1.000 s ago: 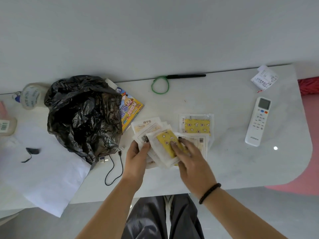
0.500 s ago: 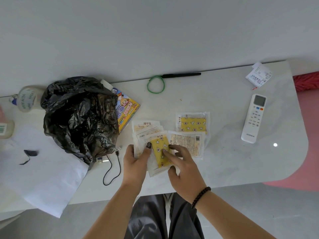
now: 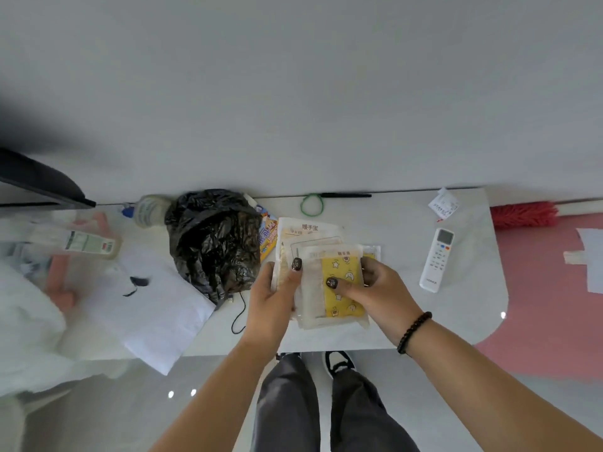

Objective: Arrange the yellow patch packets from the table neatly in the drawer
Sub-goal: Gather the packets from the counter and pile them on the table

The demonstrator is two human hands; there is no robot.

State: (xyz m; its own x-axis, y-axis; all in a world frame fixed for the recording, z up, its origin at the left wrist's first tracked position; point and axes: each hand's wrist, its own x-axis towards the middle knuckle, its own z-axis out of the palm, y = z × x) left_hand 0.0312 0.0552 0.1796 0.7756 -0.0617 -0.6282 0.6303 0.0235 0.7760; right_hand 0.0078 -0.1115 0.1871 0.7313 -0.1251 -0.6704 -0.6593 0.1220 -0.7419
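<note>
While fanned, yellow star-printed packets (image 3: 342, 285), translucent edges

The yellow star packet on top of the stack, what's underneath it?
Under the yellow star packet, pale packets fan out up and left, one with printed characters. Both hands hold the stack; how many packets it has is hidden.

Both hands hold a stack of yellow patch packets (image 3: 341, 282) above the white counter (image 3: 391, 321): the left hand (image 3: 274, 298) grips its left edge, thumb on top, and the right hand (image 3: 378, 288) grips the right edge, thumb pressing the yellow face. A crumpled black bag (image 3: 212, 239) lies to the left, a white remote (image 3: 437, 259) to the right.
</note>
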